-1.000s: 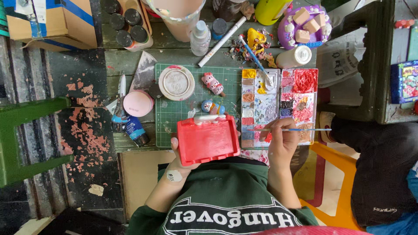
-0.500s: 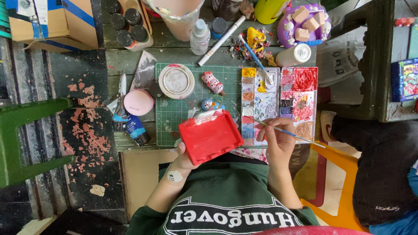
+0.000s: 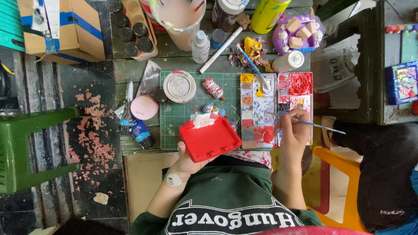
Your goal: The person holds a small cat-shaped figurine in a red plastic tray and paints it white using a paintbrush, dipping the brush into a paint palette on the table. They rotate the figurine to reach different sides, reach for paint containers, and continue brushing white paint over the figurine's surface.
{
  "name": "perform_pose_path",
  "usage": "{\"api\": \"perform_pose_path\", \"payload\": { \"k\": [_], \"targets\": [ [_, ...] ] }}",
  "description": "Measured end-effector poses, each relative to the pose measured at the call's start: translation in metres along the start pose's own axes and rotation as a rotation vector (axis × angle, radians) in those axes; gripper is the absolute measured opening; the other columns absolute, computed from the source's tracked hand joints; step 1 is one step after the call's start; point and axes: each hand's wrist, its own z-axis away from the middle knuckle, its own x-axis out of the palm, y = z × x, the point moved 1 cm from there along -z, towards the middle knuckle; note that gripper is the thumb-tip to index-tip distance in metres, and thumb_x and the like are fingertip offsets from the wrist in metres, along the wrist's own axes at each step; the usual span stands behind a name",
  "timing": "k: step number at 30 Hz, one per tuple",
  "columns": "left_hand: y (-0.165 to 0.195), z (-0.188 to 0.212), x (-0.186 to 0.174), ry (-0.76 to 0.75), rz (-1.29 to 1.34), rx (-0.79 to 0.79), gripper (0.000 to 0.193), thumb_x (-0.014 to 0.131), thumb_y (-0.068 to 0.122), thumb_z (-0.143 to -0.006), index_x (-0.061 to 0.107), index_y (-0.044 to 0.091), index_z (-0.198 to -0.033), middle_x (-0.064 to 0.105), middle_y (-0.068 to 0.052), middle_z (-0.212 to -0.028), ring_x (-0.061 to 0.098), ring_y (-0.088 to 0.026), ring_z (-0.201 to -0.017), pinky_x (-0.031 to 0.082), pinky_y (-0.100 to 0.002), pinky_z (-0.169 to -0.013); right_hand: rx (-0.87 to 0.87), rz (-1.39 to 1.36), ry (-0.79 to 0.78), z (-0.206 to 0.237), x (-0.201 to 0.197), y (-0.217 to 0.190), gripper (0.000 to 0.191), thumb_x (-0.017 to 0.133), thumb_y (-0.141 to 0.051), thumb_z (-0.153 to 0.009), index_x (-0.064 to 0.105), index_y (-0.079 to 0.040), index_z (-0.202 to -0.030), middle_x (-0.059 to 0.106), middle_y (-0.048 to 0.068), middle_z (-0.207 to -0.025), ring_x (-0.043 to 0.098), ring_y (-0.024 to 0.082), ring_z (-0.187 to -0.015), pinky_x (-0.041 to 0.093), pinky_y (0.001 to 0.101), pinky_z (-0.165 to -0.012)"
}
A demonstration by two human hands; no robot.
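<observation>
— Head view looks straight down: what has the left hand (image 3: 186, 160) got?
— It grips a red tray (image 3: 210, 139) from below, tilted, over the near edge of the green cutting mat (image 3: 183, 115).
— And the right hand (image 3: 292, 130)?
— Closed around a thin blue brush (image 3: 320, 126), its tip over the paint palette (image 3: 276, 96), just beside the tray.
</observation>
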Motion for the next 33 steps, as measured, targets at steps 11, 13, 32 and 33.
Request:
{"api": "perform_pose_path", "payload": {
  "k": [11,13,32,33],
  "targets": [
    [0.021,-0.013,0.051,-0.018,0.103,0.042,0.122,0.065,0.087,-0.074,0.026,0.010,-0.161,0.040,-0.018,-0.160,0.045,-0.043,-0.143,0.042,-0.057,-0.114,-0.051,-0.016,0.011,-0.014,-0.028,-0.001,0.005,0.053,-0.006,-0.115,0.050,-0.004,-0.111,0.065,0.011,-0.083,0.063,0.015,-0.069,0.050,0.0286,-0.066],
    [0.018,-0.012,0.047,-0.025,0.110,0.054,0.122,0.065,0.086,-0.075,0.026,0.011,-0.162,0.039,-0.018,-0.161,0.045,-0.043,-0.143,0.042,-0.057,-0.114,-0.068,0.059,0.026,-0.016,-0.039,0.005,0.009,0.055,-0.006,-0.116,0.050,-0.004,-0.108,0.062,0.010,-0.081,0.060,0.014,-0.068,0.049,0.0285,-0.066],
    [0.050,0.004,0.028,-0.086,0.205,0.087,0.114,0.064,0.085,-0.074,0.033,0.013,-0.157,0.042,-0.020,-0.158,0.048,-0.059,-0.134,0.041,-0.077,-0.105,-0.057,-0.078,0.018,-0.048,0.004,-0.009,0.012,0.046,-0.022,-0.116,0.047,-0.010,-0.115,0.070,0.014,-0.099,0.059,0.011,-0.070,0.047,0.0253,-0.065],
    [0.054,0.007,0.025,-0.164,0.201,0.064,0.116,0.063,0.085,-0.076,0.032,0.012,-0.160,0.042,-0.024,-0.159,0.047,-0.060,-0.134,0.041,-0.078,-0.105,-0.078,-0.038,-0.008,-0.052,0.006,-0.010,0.011,0.048,-0.020,-0.116,0.047,-0.009,-0.116,0.068,0.014,-0.099,0.059,0.012,-0.070,0.047,0.0260,-0.066]
  ]
}}
